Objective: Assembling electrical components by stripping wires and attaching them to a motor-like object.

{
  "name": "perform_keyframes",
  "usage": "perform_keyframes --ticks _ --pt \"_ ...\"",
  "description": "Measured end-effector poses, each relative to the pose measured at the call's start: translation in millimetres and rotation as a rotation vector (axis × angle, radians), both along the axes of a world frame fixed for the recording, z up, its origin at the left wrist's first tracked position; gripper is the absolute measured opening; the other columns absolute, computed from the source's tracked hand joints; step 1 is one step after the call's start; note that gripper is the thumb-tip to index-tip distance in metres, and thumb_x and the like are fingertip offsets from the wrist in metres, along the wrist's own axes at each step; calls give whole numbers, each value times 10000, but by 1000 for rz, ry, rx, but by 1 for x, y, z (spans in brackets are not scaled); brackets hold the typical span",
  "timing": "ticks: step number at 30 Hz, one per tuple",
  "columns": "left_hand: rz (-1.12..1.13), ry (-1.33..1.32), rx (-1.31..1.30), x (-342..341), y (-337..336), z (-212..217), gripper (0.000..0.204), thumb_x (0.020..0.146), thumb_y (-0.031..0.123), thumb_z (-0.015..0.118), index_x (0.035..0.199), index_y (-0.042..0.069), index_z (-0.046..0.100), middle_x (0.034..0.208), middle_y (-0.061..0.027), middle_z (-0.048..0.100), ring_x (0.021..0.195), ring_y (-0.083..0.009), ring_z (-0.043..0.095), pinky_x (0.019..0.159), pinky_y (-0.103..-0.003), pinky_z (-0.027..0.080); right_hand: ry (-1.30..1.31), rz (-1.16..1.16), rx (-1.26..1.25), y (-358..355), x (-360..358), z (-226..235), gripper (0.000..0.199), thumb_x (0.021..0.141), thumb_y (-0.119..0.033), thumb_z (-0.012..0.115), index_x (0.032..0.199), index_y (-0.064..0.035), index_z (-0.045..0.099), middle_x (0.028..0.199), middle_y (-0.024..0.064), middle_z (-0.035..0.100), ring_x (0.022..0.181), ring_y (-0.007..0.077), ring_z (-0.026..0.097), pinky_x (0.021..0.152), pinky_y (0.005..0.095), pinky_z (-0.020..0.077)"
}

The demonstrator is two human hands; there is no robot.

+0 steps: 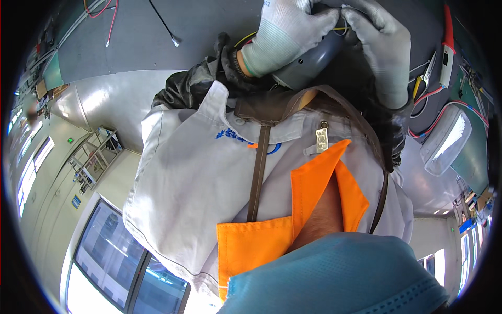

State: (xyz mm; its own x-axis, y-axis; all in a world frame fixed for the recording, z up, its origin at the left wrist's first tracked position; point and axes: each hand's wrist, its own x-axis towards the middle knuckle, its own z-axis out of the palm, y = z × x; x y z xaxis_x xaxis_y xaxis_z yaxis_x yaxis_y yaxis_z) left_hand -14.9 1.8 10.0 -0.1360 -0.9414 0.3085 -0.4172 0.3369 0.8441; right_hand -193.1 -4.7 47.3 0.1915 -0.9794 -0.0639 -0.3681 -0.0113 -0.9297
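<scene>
Hands at twelve o'clock: left hand (285,34) and right hand (379,44), gloved, fingers closed around a grey rounded casing (314,60) with a yellow wire (341,28). Steady grip, gentle wire handling seems wise above the grey desk (157,36).

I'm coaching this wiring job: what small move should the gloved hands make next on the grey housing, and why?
Probably ease the thin yellow wire into the grey rounded plastic housing with the right hand, left hand steadying: both grip its top end, where the wire shows outside it.
</scene>
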Motion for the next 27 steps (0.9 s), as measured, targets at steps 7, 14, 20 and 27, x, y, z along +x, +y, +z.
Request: perform_keyframes --ticks 7,14,20,27 --pt "86 -29 -91 0 20 9 393 852 43 682 1239 -12 637 1137 -228 700 974 -366 719 837 -399 577 127 -92 -231 5 -35 -32 211 887 -115 739 1063 1 736 1036 114 750 938 228 702 839 343 556" --pt "72 -11 -212 3 22 3 338 847 -6 678 1184 -11 658 1090 -209 708 944 -360 710 822 -389 570 223 -610 -162 -35 -97 -71 168 967 -104 717 1025 50 752 985 76 762 766 125 703 759 238 552" --pt "44 -85 -207 5 17 5 239 829 -35 676 1067 -11 697 987 -180 714 852 -348 690 753 -399 562 -21 -65 -144 -26 -132 -63 360 1010 -165 648 1324 11 648 1146 151 743 1083 254 711 952 341 555" --pt "19 -150 -192 0 19 9 260 825 -39 669 1080 -5 704 979 -174 713 819 -342 679 719 -399 562 356 342 -541 -12 -48 -11 335 849 -272 778 1024 -2 685 1035 118 711 969 329 664 862 406 523"
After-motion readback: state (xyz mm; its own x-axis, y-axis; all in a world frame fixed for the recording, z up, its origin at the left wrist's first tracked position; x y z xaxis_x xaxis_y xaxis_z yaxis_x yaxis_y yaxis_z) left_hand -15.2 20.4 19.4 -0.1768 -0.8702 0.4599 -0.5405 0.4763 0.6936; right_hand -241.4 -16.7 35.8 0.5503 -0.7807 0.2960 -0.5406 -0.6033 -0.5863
